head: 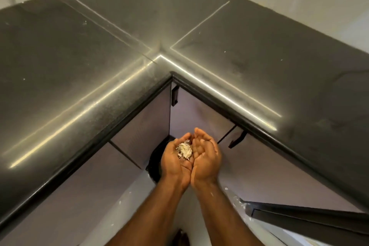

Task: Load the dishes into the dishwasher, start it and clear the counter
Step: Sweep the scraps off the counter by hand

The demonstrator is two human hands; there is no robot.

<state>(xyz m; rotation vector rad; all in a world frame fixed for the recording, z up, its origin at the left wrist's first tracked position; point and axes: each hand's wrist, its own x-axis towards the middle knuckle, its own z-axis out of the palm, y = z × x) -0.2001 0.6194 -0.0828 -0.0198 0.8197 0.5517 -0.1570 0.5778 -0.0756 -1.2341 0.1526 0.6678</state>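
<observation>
Both hands are held together below the inner corner of the counter (83, 50), palms up and edges touching, forming one shallow bowl. The left hand (175, 158) is cupped, its fingers gently curved upward, and carries a small heap of scraps (184, 151) in the hollow of its palm. The right hand (206, 156) lies against it, likewise cupped, fingers together and slightly bent; the pile touches its inner edge, though most of it sits on the left palm. The scraps are pale, cream to off-white, dry-looking, in thin flaky, crumpled shreds with ragged edges, bunched loosely into a clump; what they are made of cannot be told. The dark, polished counter wraps round in an L, showing streaks of reflected light, seams between slabs and a few tiny light specks. Beneath its edge stand greyish cabinet doors (139, 126) with dark handles (174, 96). Directly below the hands a dark round opening (154, 164), seemingly a bin, is partly visible on the pale floor (123, 205).
</observation>
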